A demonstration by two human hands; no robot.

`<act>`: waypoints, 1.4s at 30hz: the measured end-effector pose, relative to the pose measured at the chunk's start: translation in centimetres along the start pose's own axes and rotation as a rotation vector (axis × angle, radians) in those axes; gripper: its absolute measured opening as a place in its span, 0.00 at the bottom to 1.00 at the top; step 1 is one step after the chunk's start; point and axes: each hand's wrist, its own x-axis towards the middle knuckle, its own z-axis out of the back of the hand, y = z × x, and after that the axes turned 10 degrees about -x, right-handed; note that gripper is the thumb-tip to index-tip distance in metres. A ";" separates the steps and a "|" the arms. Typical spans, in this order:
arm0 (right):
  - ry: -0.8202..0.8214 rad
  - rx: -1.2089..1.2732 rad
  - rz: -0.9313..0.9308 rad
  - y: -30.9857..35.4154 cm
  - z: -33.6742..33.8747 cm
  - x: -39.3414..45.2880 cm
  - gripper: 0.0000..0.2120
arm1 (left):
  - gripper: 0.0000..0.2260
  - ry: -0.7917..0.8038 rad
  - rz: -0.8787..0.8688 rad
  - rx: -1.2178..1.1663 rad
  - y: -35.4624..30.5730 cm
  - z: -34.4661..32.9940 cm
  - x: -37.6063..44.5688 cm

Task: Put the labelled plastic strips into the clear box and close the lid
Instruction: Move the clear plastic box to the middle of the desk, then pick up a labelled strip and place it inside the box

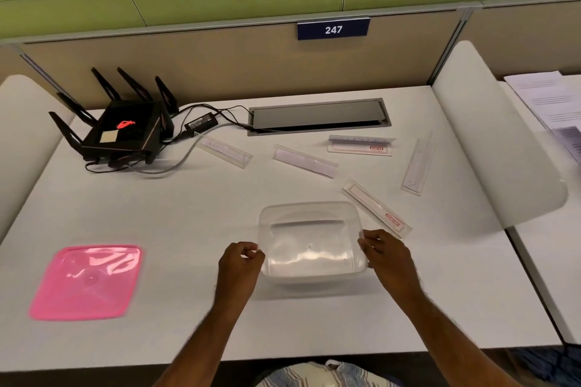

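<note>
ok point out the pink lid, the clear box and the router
pink lid (86, 282): head view, middle of its top
clear box (309, 207): head view, far rim
router (124, 130): head view, top panel

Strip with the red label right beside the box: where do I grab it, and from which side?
Probably pinch the strip at its far end, coming from above with the right hand. It lies flat and diagonal on the desk; its near end sits close against the clear box and that hand, while the far end is free.

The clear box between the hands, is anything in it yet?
Empty and open. The clear box shows only its bare bottom, the plastic strips lie on the desk beyond, and the pink lid lies apart, left.
</note>
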 end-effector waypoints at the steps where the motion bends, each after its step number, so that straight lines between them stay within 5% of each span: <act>1: 0.008 -0.020 0.001 -0.5 0.0 -0.3 0.08 | 0.06 0.003 0.006 0.008 0.3 -0.2 -0.2; 18: 0.060 -0.100 0.038 -3.0 0.2 -3.1 0.08 | 0.03 0.099 0.092 0.137 3.7 0.2 -1.6; 27: -0.015 -0.081 0.052 -1.3 -1.5 -1.9 0.22 | 0.08 0.166 0.103 0.102 2.8 1.2 1.1; 42: -0.061 -0.268 0.387 4.2 -4.1 3.0 0.24 | 0.08 0.059 -0.070 -0.035 1.6 0.7 5.0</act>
